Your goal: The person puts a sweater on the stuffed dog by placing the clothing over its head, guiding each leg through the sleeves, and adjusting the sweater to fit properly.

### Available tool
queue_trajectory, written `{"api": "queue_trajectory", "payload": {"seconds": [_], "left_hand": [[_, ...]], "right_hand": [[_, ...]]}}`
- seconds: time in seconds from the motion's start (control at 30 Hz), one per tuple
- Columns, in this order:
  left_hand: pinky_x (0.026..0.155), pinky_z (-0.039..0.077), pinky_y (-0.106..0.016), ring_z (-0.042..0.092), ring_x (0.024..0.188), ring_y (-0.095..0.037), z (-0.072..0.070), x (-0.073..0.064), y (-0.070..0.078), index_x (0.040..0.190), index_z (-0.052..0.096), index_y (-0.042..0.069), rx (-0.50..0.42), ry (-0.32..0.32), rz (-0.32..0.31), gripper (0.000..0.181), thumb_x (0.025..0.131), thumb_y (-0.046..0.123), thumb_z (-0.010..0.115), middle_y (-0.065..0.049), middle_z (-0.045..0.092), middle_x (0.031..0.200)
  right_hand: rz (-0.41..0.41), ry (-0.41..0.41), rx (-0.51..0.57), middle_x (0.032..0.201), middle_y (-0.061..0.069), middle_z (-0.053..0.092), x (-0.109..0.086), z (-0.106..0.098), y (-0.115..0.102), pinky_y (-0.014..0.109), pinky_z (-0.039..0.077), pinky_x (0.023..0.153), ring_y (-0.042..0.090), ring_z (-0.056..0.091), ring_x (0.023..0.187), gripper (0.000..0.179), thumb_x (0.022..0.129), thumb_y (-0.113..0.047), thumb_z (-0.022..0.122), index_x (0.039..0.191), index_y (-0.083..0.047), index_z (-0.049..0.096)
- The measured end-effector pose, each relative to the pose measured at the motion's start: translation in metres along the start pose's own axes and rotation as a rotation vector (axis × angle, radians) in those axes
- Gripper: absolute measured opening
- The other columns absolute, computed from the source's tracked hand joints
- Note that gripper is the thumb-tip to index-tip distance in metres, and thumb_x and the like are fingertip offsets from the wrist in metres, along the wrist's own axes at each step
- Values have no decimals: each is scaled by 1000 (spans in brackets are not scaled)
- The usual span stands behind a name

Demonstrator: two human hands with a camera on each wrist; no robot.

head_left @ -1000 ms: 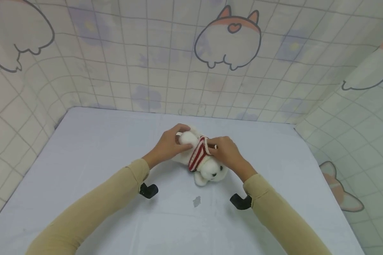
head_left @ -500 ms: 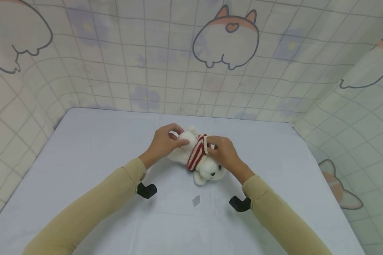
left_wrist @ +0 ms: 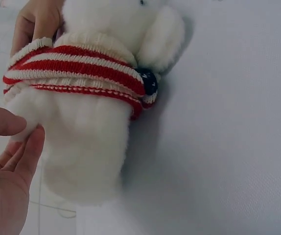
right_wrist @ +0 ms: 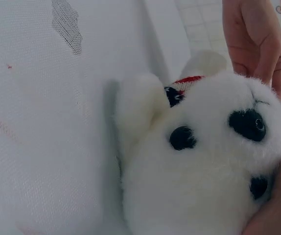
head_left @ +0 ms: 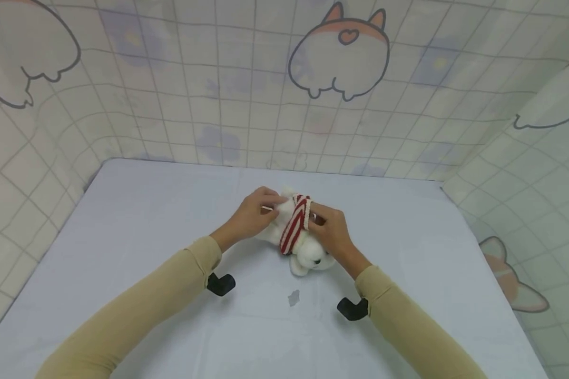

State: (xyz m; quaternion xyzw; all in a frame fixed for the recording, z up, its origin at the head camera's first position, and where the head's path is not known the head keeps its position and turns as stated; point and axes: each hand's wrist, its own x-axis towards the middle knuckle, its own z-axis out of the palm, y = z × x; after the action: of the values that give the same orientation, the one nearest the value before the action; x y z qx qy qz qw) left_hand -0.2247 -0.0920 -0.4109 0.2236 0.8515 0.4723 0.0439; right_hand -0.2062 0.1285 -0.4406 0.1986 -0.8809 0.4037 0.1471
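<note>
A white plush dog (head_left: pixel 308 251) with dark eyes and nose lies on its back on the table, head toward the right front. A red-and-white striped knit sweater (left_wrist: pixel 77 66), with a dark blue patch at one side, is bunched round its middle. My left hand (head_left: pixel 252 215) pinches a tuft of its white fur below the sweater hem, between thumb and fingers (left_wrist: pixel 32 147). On the other side, my right hand (head_left: pixel 331 225) grips the sweater's cream edge with curled fingers. In the right wrist view the plush's head hides most of that hand.
The white-covered table (head_left: pixel 170 195) carries a small grey patch (head_left: pixel 293 298) in front of the plush. Curtains (head_left: pixel 246 95) printed with cartoon corgis enclose the back and sides. Black wrist mounts (head_left: pixel 353 309) hang under both sleeves.
My left hand first drew a little to the left, then came back right onto the fur. My right hand has turned slightly, and the sweater's far edge has shifted a little upward in view.
</note>
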Motion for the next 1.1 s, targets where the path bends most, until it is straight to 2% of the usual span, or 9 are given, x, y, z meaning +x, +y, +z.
{"api": "queue_trajectory", "payload": {"seconds": [0.23, 0.43, 0.5, 0.6, 0.67, 0.8, 0.93, 1.0, 1.1], "left_hand": [[85, 56, -27, 68, 99, -22, 8, 7, 2, 116, 70, 9, -17, 1, 41, 28, 88, 5, 68, -9, 70, 111], [85, 55, -26, 67, 95, -17, 16, 15, 0, 103, 68, 10, -35, -14, 5, 15, 88, 7, 68, -6, 70, 104], [85, 56, -28, 68, 96, -17, 16, 16, -2, 103, 68, 11, -83, -25, -24, 16, 88, 8, 69, -5, 70, 103], [91, 54, -33, 67, 103, -16, 16, 17, -4, 109, 68, 17, -156, -69, -82, 18, 91, 16, 67, -2, 71, 108], [97, 51, -36, 64, 111, -16, 17, 17, -3, 115, 65, 19, -213, -127, -116, 21, 94, 23, 63, -1, 70, 115], [102, 47, -41, 59, 119, -19, 22, 17, 7, 123, 54, 16, -280, -208, -146, 28, 99, 29, 56, -6, 65, 125], [99, 47, -39, 58, 116, -20, 28, 17, 13, 122, 51, 13, -290, -159, -185, 26, 100, 27, 53, -10, 64, 123], [98, 46, -38, 58, 114, -20, 28, 17, 13, 120, 51, 12, -298, -123, -203, 25, 100, 27, 53, -10, 65, 120], [99, 47, -38, 58, 116, -22, 28, 18, 10, 120, 52, 12, -334, -77, -211, 24, 99, 24, 54, -9, 63, 123]], "right_hand": [[-10, 42, 29, 60, 2, 50, -2, 6, 2, 20, 36, 52, 9, 41, 57, 10, 84, -1, 67, 88, -10, 69], [-30, 43, 35, 63, 3, 51, -2, 8, 0, 21, 38, 54, 10, 44, 59, 10, 83, -2, 68, 81, -9, 61], [-34, 39, 26, 63, 3, 52, -2, 7, -2, 21, 39, 54, 11, 46, 60, 13, 82, -1, 68, 79, -9, 59], [-35, 43, -35, 65, 2, 55, -1, 5, -3, 20, 41, 55, 11, 51, 62, 17, 78, 3, 67, 75, -10, 56], [-29, 56, -82, 65, 3, 55, -1, 3, -3, 22, 41, 55, 12, 51, 63, 18, 75, 5, 65, 73, -9, 54], [-11, 58, -152, 79, 7, 68, -1, 1, -2, 28, 47, 61, 16, 55, 68, 16, 73, 5, 66, 83, -7, 64], [-3, 42, -146, 104, 11, 73, -1, 3, -2, 37, 56, 79, 21, 67, 89, 29, 74, 3, 69, 102, -4, 69], [-2, 43, -128, 107, 12, 72, -2, 4, -2, 40, 55, 84, 24, 68, 97, 30, 75, 2, 70, 105, -3, 68], [-11, 64, -86, 105, 13, 71, -2, 3, -2, 42, 55, 84, 27, 67, 97, 30, 75, 1, 71, 104, -1, 67]]}}
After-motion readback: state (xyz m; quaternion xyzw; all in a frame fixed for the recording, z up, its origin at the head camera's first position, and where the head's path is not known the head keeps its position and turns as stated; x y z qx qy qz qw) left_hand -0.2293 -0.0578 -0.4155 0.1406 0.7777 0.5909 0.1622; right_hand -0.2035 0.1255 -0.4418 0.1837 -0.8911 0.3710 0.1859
